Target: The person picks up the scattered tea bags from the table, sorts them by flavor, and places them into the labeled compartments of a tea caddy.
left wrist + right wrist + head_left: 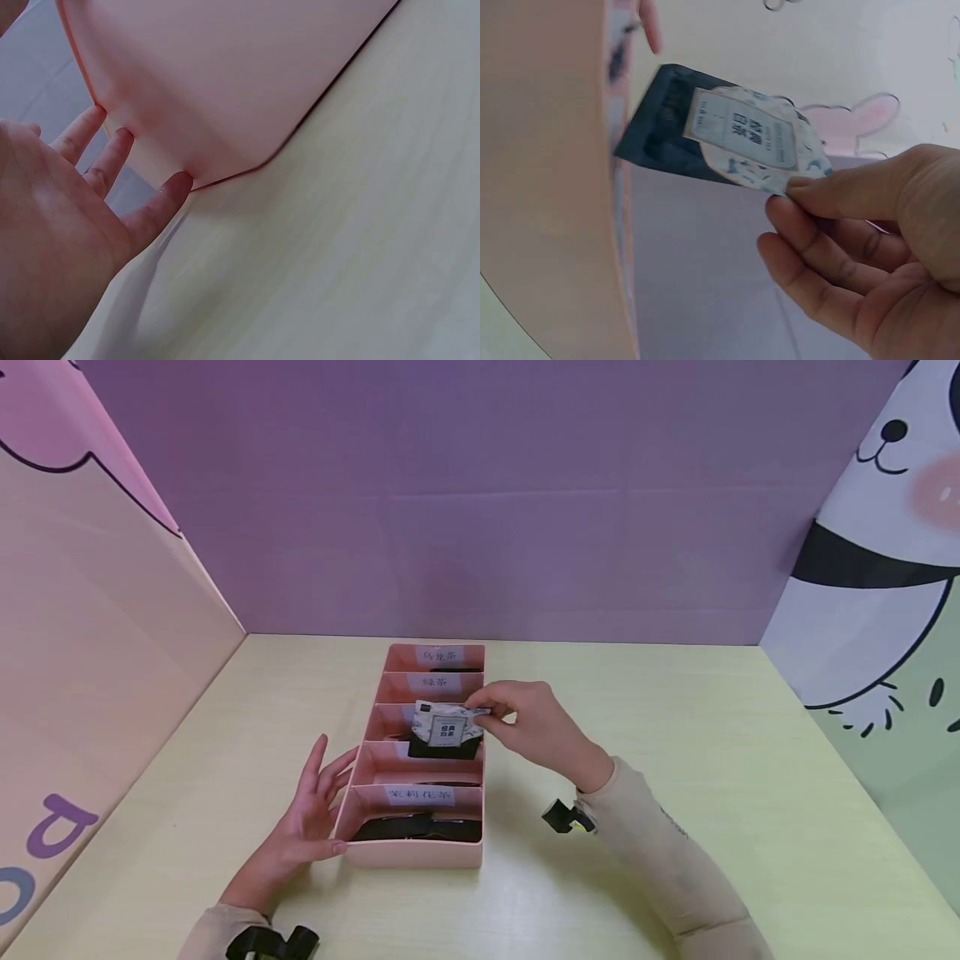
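A pink divided box (412, 856) with labelled compartments stands on the table, its long side running away from me. My right hand (536, 727) pinches one corner of a black-and-white tea sachet (447, 725) between thumb and fingers, over the middle compartments. In the right wrist view the sachet (742, 129) hangs tilted beside the box wall (547, 165), its pale printed label facing the camera. My left hand (303, 827) is at the box's near left corner with fingers spread. The left wrist view shows its fingertips (180, 184) against the pink side.
Dark sachets (420, 828) lie in the nearest compartment, and dark edges show in some others. White labels (420, 795) with handwriting are on the dividers. A purple wall (495, 527) closes off the back of the table (660, 735), with printed panels left and right.
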`<state>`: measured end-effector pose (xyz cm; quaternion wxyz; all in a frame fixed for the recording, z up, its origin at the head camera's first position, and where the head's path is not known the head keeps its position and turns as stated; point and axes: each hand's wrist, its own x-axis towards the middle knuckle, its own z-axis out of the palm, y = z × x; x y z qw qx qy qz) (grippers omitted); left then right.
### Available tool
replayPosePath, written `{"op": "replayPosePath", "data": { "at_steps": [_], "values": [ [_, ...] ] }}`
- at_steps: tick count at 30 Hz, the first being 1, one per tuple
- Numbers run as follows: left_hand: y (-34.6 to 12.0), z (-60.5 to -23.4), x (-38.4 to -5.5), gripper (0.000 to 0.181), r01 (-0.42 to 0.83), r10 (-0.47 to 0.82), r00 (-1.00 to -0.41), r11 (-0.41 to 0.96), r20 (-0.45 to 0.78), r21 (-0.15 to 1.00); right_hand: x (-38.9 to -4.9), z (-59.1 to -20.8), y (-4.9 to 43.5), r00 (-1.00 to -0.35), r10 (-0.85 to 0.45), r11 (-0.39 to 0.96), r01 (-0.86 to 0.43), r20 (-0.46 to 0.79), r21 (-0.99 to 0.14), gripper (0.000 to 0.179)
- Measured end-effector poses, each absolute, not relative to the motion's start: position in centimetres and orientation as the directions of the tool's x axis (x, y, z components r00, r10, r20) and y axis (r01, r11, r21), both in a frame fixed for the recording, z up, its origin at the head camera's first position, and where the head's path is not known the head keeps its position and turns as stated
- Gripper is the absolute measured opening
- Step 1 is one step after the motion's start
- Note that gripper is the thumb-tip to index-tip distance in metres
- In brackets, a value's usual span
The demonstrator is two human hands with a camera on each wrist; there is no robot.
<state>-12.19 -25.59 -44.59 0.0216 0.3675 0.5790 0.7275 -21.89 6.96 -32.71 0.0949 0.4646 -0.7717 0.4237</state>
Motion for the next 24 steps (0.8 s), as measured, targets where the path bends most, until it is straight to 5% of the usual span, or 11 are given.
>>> {"op": "replayPosePath", "data": {
  "at_steps": [7, 16, 24],
  "values": [
    [-25.6, -44.6, -12.1, 0.121, 0.378, 0.451, -0.755, -0.294, 0.476, 0.878, -21.1, -33.7, 4.6, -0.52, -0.68, 0.204, -0.812, 0.517, -0.547, 0.015],
    [-25.6, -44.5, -12.1, 0.12, 0.384, 0.447, -0.747, -0.313, 0.492, 0.868, -19.8, -34.8, 2.6, -0.393, -0.83, 0.229, -0.887, 0.395, -0.4, 0.012],
    [-25.6, -44.8, -12.2, 0.121, 0.377, 0.45, -0.748, -0.318, 0.488, 0.87, -19.1, -36.0, 2.1, -0.275, -0.892, 0.26, -0.961, 0.36, -0.088, 0.015]
  ]
}}
